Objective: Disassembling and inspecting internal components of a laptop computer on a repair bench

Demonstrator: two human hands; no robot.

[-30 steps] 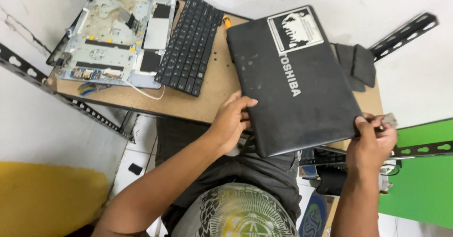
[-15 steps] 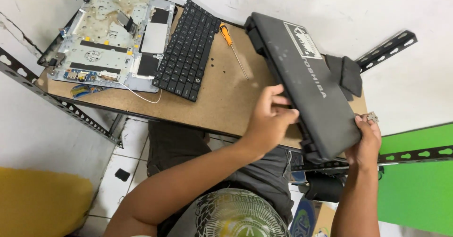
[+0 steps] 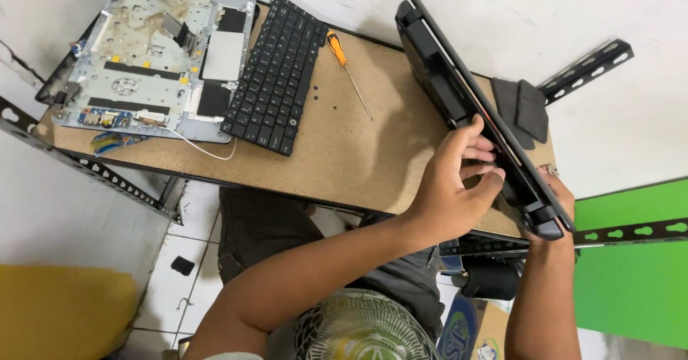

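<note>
Matt black plastic on the laptop lid [image 3: 459,80], faintly sheened along its edge. Rough, unvarnished brown fibreboard for the tabletop [image 3: 337,145], speckled with small holes. Matt black plastic keys on the keyboard [image 3: 276,73]. Bare silvery metal, stained, on the laptop chassis [image 3: 143,59]. Glossy orange plastic handle and steel shaft on the screwdriver [image 3: 349,73].

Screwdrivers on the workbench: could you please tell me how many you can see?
1: an orange-handled screwdriver lies on the bench top between the loose keyboard and the tilted laptop. Others may be hidden behind the laptop.

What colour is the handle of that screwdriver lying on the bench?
Orange, on the screwdriver beside the black keyboard; the head view shows it.
</note>
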